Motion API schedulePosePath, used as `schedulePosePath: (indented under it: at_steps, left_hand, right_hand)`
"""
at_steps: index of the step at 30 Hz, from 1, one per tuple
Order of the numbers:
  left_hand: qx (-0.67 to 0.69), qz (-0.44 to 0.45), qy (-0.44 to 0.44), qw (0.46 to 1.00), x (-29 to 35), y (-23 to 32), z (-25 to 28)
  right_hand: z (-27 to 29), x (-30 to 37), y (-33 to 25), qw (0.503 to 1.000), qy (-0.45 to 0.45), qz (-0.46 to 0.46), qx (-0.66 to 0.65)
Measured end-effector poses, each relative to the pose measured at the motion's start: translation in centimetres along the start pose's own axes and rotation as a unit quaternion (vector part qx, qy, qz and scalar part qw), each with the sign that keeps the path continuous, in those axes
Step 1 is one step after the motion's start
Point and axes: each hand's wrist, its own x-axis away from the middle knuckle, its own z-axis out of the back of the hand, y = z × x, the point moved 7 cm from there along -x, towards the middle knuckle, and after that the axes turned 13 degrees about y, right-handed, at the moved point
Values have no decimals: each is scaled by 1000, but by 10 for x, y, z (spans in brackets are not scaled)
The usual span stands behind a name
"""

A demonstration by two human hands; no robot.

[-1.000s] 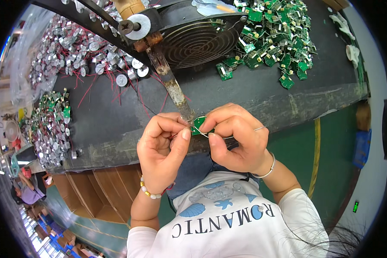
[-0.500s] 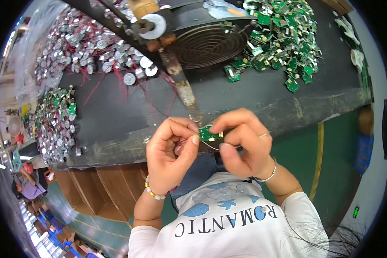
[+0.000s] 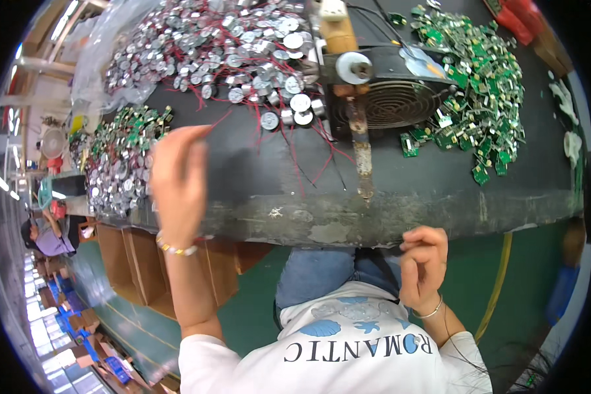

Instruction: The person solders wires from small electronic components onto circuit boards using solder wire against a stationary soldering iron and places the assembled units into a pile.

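My shirt [image 3: 374, 371] is soft white cotton with blue shell shapes, above the faded denim of my jeans [image 3: 315, 276]. My right hand [image 3: 423, 266] is beside the table's edge, fingers curled in toward the thumb; I cannot tell whether they pinch anything. My left hand [image 3: 179, 187] is blurred over the table [image 3: 236, 164], and its grip cannot be told either, though a thin red wire shows by its fingertips. The table's top is dull black, its rounded front edge scuffed and blotched pale grey.

Just beyond my left hand, partly hidden by it, lies the mixed pile [image 3: 119, 172] on the table's left part: shiny, round silver cans tangled with flat green boards and fine red wires. Well apart from both hands, a rusty, flaking metal bar [image 3: 362, 151] slopes down near the table's edge, under a smooth pale washer [image 3: 350, 64]. Behind it stands a dark fan [image 3: 400, 104] with a ringed wire grille. Farther off, stubby silver cans [image 3: 243, 49] with flat faces heap up left of the fan, and square green boards [image 3: 486, 92] to its right. Clear, crumpled plastic [image 3: 98, 75] lies at the far left.
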Motion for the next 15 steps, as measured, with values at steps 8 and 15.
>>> schedulePosePath:
  at_steps: [8,15]
  left_hand:
    - [17,-23,-85,996,24,32,-79]
    - [425,156,-321,832,107,111,-68]
  right_hand:
    - [-22,0,-7,990,-46,-7,-131]
    - [-39,-11,-6,974,-106,-156,-126]
